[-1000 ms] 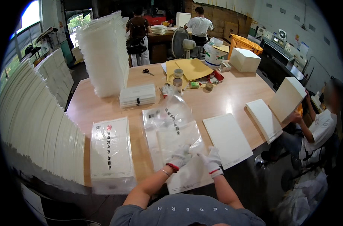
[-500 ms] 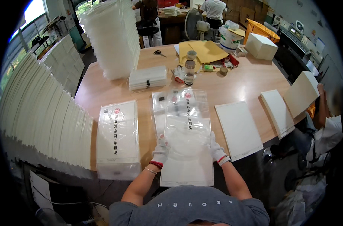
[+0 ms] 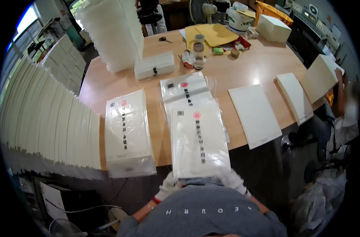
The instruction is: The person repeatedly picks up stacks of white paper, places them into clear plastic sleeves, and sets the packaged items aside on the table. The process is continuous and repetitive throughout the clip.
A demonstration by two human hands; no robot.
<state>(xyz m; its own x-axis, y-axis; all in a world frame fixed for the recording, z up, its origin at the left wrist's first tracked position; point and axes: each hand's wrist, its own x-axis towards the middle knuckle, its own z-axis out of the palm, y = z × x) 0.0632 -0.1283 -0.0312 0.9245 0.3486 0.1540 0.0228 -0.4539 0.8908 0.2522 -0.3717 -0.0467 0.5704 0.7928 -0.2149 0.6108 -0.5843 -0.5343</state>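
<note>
A white printed paper packet in a clear plastic bag (image 3: 199, 144) lies in front of me, its near end past the table edge and close to my body. It bears a red round mark, a dark square code and a column of black characters. At its near left corner, my gloved left hand (image 3: 170, 185) is closed on the bag. My gloved right hand (image 3: 233, 181) is closed at the near right corner, its fingers partly hidden. Beyond lie more bagged packets (image 3: 180, 87), partly covered. A pile of bagged packets (image 3: 126, 126) is to the left.
White paper stacks (image 3: 255, 114) (image 3: 294, 98) lie on the right. A tall stack (image 3: 49, 122) stands left, another (image 3: 111, 35) behind. Scissors (image 3: 164, 39), a jar (image 3: 198, 55) and yellow envelopes (image 3: 217, 33) are at the back. A person's hand (image 3: 340, 77) touches a paper block (image 3: 320, 77).
Both hands have drawn the bagged packet toward my body, uncovering more of the packets beyond. The view has tilted downward. At right, the other person's hand has moved onto the paper block's top.
</note>
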